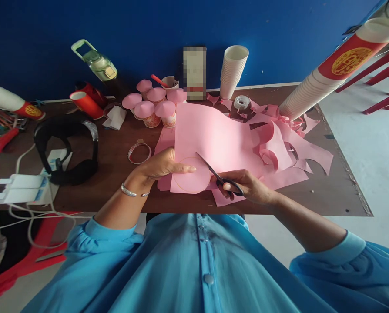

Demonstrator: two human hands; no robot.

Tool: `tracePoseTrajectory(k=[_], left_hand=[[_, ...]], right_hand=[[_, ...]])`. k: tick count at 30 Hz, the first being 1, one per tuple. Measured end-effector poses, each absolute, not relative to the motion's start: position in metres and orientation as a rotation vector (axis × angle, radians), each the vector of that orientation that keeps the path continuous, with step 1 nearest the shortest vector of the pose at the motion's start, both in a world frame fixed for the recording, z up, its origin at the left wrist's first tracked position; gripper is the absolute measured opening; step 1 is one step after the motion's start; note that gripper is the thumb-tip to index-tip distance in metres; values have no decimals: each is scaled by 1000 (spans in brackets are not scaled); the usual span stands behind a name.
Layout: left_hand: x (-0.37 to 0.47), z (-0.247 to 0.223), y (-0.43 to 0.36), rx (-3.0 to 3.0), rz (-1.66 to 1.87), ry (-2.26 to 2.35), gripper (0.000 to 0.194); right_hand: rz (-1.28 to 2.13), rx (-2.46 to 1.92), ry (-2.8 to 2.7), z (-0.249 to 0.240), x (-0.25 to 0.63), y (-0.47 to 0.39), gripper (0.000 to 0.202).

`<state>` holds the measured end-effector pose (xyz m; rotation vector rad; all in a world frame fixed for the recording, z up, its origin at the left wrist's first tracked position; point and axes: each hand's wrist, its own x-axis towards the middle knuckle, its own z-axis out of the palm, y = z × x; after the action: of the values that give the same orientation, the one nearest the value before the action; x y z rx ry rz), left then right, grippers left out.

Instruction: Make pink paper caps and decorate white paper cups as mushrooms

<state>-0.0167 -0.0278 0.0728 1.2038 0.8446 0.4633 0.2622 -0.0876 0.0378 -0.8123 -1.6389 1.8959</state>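
Plainly, a brown table [341, 191] is spanning the middle of the frame, and a tall cup stack [336, 67] is slanting across its upper right. At the centre, a pink sheet [210, 126] is curving upward in a shallow wave; it is probably behaving like light, bendy paper, creasing easily and needing support near the cutting line. Pink offcuts [312, 152] are crowding the right side. The left hand [162, 164] is pinching the sheet's left edge, thumb on top, its fingers hiding underneath; that low, flat hold is likely suiting such floppy stock. The right hand [246, 184] is closing round the handles of the scissors [218, 176], whose blades are pointing up-left over a drawn circle [192, 182]; whether they are biting paper, one cannot tell.
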Motion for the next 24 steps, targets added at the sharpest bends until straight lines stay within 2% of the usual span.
tracePoseTrajectory(k=[24], left_hand=[[-18, 75, -25, 1194, 423, 855, 52]], right_hand=[[1954, -841, -1586, 35, 267, -87, 54]])
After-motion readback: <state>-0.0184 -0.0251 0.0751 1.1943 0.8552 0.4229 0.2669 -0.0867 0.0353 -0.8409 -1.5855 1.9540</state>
